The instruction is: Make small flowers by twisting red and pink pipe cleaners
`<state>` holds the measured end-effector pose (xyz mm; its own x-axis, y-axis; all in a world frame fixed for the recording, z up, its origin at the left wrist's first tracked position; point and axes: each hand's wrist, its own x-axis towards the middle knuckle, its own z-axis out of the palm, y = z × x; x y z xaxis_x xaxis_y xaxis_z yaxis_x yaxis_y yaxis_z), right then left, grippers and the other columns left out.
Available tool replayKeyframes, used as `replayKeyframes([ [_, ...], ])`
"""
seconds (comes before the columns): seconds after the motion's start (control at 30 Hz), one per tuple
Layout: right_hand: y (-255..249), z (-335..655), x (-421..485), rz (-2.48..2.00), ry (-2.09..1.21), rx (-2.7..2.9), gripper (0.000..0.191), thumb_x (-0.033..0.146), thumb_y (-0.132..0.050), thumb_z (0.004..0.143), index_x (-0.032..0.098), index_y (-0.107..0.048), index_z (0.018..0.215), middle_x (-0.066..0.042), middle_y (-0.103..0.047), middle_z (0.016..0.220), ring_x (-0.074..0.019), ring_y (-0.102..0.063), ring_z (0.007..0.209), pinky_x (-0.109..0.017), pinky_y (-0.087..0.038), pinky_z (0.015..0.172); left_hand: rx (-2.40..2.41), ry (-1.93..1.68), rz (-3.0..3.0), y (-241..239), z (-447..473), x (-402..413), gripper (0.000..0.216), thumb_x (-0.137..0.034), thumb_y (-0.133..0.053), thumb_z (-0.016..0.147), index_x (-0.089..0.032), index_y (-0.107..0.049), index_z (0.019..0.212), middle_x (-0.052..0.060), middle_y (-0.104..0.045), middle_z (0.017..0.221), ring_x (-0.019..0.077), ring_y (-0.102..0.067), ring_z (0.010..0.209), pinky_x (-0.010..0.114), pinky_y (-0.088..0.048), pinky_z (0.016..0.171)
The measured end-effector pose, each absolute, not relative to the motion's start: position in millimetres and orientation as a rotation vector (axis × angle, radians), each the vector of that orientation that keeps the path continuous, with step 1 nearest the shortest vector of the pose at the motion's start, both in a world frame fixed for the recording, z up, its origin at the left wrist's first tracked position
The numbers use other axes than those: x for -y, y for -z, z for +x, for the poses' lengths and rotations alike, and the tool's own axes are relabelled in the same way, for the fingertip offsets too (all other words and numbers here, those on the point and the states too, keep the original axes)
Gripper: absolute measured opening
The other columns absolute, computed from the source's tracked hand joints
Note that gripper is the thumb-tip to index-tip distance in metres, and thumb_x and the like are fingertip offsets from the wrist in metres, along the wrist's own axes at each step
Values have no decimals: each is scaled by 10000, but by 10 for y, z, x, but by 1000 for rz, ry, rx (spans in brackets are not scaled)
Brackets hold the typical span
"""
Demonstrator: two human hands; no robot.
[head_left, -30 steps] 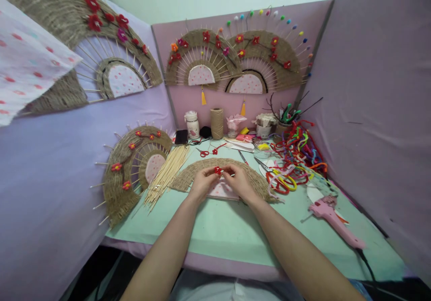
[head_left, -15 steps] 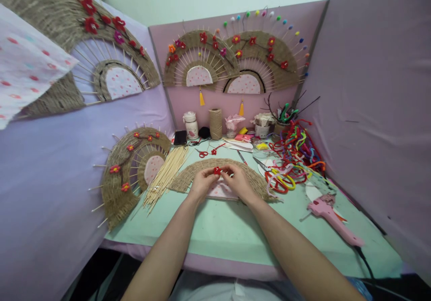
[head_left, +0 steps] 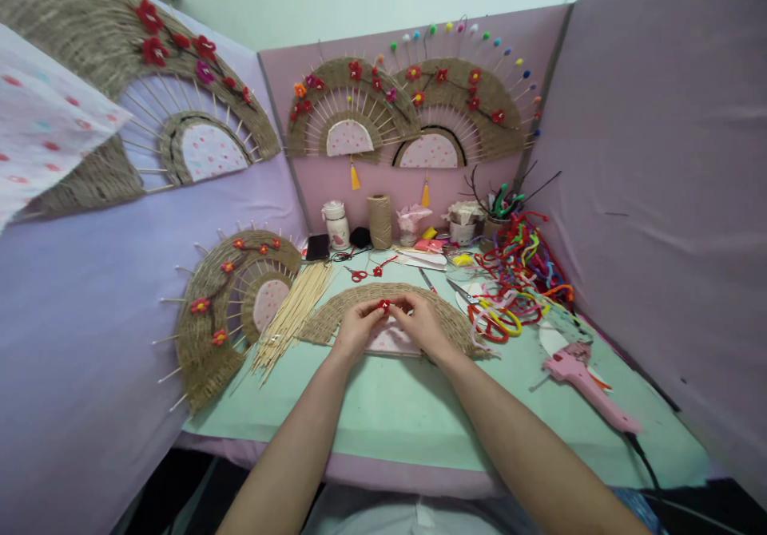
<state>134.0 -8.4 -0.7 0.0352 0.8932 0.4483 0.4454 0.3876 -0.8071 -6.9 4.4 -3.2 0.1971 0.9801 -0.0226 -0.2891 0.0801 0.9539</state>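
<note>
My left hand and my right hand meet over a woven jute fan lying flat on the green table. Between the fingertips of both hands sits a small red pipe-cleaner flower, pinched from both sides. The hands hide the fan's middle and its pink dotted centre. A bundle of bamboo skewers lies just left of the fan.
A pink glue gun with its cord lies at the right. A heap of coloured pipe cleaners fills the back right. Scissors, a twine spool and jars line the back. A finished fan leans at the left wall.
The camera has tilted slightly. Both hands stay pinched on the red flower over the fan.
</note>
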Motion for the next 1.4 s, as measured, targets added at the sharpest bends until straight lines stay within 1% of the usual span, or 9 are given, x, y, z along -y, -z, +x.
replayKeyframes([
  [0.3,20,1317,93,-1208,-577,1568,109,165,-542,713,163,-646,747,-30,-660,713,-139,-567,622,-261,-436,613,-964,-1127,1015,-3,-72,-32,306,-244,-757,564,-121,-702,839,90,-703,819,156,-637,738,314,-485,800],
  [0.47,15,1315,101,-1189,-531,1611,94,137,-533,706,163,-620,731,-24,-641,697,-137,-554,628,-261,-430,617,-990,-1119,1025,-9,-72,-31,289,-242,-754,564,-119,-706,820,88,-704,797,155,-638,724,296,-496,761],
  [0.57,-14,1315,124,-1201,-473,1643,85,150,-531,720,162,-610,751,-31,-627,722,-141,-540,641,-266,-424,622,-1001,-1136,1017,0,-71,-37,276,-244,-751,567,-117,-706,807,85,-702,774,152,-637,714,294,-498,758],
  [0.73,-61,1313,177,-1177,-267,1713,127,165,-528,751,171,-594,860,-47,-597,807,-168,-538,750,-284,-418,676,-999,-1201,1021,0,-64,-30,257,-228,-736,575,-124,-705,809,86,-705,804,152,-638,726,291,-499,761],
  [0.83,-50,1307,189,-1109,-198,1817,122,163,-495,789,182,-584,871,-55,-583,835,-183,-528,803,-300,-415,710,-1046,-1205,1117,-23,-51,-7,249,-215,-705,596,-124,-708,827,90,-707,833,163,-638,736,290,-502,742],
  [0.93,-21,1302,183,-1107,-148,1869,138,142,-481,798,185,-579,885,-64,-577,859,-196,-517,836,-318,-412,739,-1085,-1207,1236,-46,-40,14,237,-212,-670,620,-129,-710,838,90,-709,859,180,-640,769,293,-506,734],
  [1.07,4,1309,165,-1141,-110,1880,140,133,-498,784,188,-582,882,-65,-577,855,-203,-511,833,-329,-411,739,-1110,-1186,1328,-24,-45,6,240,-233,-627,663,-140,-708,868,87,-709,873,190,-645,785,313,-508,746],
  [1.27,24,1327,144,-1192,-102,1882,82,173,-513,800,184,-588,830,-62,-589,826,-197,-519,805,-315,-408,718,-1184,-1189,1521,55,-66,-32,240,-252,-573,706,-150,-710,874,80,-706,898,202,-643,840,325,-497,787],
  [1.4,50,1338,133,-1209,-105,1861,89,204,-508,819,189,-596,820,-55,-599,813,-187,-526,778,-301,-403,702,-1178,-1165,1579,38,-58,-12,257,-266,-557,717,-143,-708,886,80,-706,900,198,-643,818,323,-501,772],
])
